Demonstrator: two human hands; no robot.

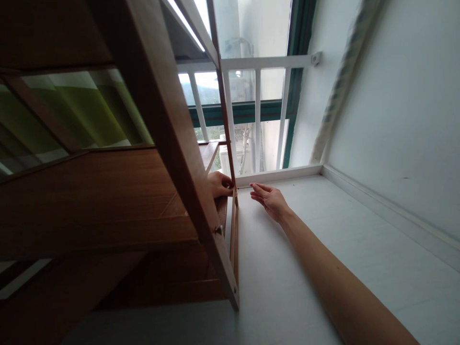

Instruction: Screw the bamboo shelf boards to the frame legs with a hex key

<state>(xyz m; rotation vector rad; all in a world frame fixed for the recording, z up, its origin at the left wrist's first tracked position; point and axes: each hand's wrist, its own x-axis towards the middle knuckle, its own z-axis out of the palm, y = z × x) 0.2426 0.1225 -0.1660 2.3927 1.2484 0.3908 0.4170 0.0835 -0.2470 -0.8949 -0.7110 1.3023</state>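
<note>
A brown wooden shelf unit fills the left half of the view, seen at a steep tilt. My left hand reaches from behind its front upright, with the fingers curled on the far post of the frame. My right hand comes in from the lower right on an outstretched arm. Its fingers point at the same post, pinched on a thin dark rod that runs from the fingertips to the wood. What the rod is I cannot make out. A small metal fitting sits on the upright.
The white floor spreads to the right of the shelf. A white wall with a skirting board borders it. Behind stands a window with a white railing and green frame. A rolled striped thing leans in the corner.
</note>
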